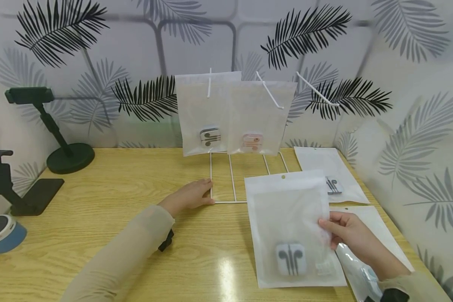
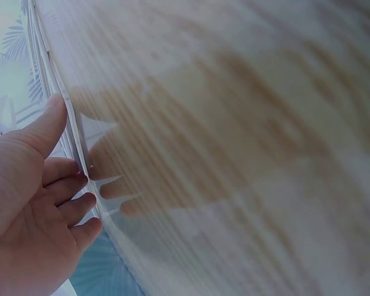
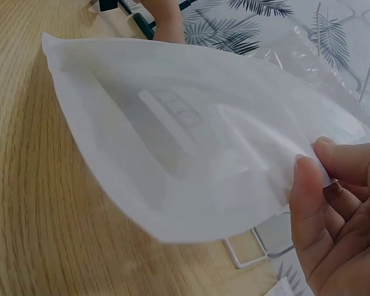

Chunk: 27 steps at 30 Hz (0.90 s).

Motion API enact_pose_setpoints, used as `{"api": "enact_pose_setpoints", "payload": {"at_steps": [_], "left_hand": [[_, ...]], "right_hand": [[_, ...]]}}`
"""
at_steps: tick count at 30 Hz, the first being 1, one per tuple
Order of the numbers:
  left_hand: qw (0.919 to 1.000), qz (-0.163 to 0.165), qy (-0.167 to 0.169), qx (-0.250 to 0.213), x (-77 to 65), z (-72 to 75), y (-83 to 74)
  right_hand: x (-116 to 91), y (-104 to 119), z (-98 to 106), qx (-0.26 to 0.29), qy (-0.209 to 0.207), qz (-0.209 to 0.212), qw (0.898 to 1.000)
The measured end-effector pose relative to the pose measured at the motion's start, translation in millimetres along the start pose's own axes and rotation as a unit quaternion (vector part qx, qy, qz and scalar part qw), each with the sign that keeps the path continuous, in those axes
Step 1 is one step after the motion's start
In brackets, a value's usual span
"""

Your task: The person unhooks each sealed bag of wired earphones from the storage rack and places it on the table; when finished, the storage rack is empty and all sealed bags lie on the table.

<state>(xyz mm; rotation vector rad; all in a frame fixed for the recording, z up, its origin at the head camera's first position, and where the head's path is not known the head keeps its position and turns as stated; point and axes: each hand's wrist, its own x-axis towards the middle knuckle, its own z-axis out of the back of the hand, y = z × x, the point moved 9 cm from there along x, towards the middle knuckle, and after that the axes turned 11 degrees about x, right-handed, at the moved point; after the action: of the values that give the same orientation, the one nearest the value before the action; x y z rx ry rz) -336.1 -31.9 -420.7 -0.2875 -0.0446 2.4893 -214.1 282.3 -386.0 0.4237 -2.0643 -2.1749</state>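
Note:
My right hand (image 1: 352, 235) pinches the right edge of a white zip bag (image 1: 287, 214), thumb on its front. Earphones in a small square case (image 1: 291, 259) show through the bag's lower part. In the right wrist view the bag (image 3: 142, 203) bows, its case a blurred shape. My left hand (image 1: 190, 196) holds the left front corner of a white wire display rack (image 1: 232, 184), thumb and fingertips at the wire in the left wrist view. Two similar bags, one with dark earphones (image 1: 210, 137) and one with pinkish earphones (image 1: 252, 142), hang from the rack's prongs.
A bare prong (image 1: 317, 89) sticks out at the rack's right. Another earphone bag (image 1: 321, 167) lies at the back right, and a further bag (image 1: 377, 226) lies partly under my right forearm. Dark stands (image 1: 69, 157) and a blue-white round object (image 1: 3, 237) are at the left.

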Motion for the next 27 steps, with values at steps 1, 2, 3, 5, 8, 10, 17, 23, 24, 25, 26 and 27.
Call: {"api": "enact_pose_setpoints", "payload": {"at_steps": [1, 2, 3, 5, 8, 10, 17, 23, 24, 25, 26, 27], "left_hand": [[1.0, 0.0, 0.0, 0.002, 0.1, -0.2, 0.1], [1.0, -0.001, 0.0, 0.002, 0.1, -0.3, 0.3], [1.0, 0.0, 0.0, 0.001, 0.2, -0.4, 0.7], [1.0, -0.001, -0.001, 0.0, 0.6, -0.3, 1.3], [1.0, -0.001, 0.001, -0.001, 0.6, 0.0, 1.1], [1.0, -0.001, 0.001, -0.001, 0.5, 0.2, 0.7], [0.9999, -0.001, 0.005, -0.01, -0.7, -0.4, -0.9], [0.9999, 0.001, 0.006, -0.012, -0.4, -1.2, -0.4], [0.9999, 0.002, 0.005, -0.013, -0.4, -0.9, -0.2], [0.9999, 0.002, 0.004, -0.012, -0.5, -0.7, -0.1], [0.9999, 0.002, 0.003, -0.011, -0.4, -0.3, 0.0], [0.9999, 0.002, 0.002, -0.011, -0.5, 0.2, 0.0]], "right_hand": [[-0.2, -0.8, 0.4, -0.004, 0.001, -0.003, 1.0], [-0.3, -1.5, 1.2, -0.008, 0.002, -0.005, 1.0], [-0.3, -2.3, 2.1, -0.015, 0.002, -0.009, 1.0], [-0.3, -3.6, 4.2, -0.026, -0.003, -0.019, 0.999], [-0.2, -7.0, 7.5, -0.043, -0.012, -0.035, 0.998], [0.2, -10.0, 9.1, -0.05, -0.012, -0.043, 0.998], [2.7, -25.3, 12.9, -0.047, 0.018, -0.059, 0.997], [3.0, -28.9, 10.9, -0.064, 0.032, -0.069, 0.995], [3.0, -29.7, 10.3, -0.067, 0.036, -0.072, 0.994], [2.9, -30.7, 9.9, -0.069, 0.04, -0.077, 0.994], [2.7, -31.6, 9.2, -0.071, 0.045, -0.081, 0.993], [2.3, -32.6, 8.5, -0.072, 0.05, -0.085, 0.992]]}}
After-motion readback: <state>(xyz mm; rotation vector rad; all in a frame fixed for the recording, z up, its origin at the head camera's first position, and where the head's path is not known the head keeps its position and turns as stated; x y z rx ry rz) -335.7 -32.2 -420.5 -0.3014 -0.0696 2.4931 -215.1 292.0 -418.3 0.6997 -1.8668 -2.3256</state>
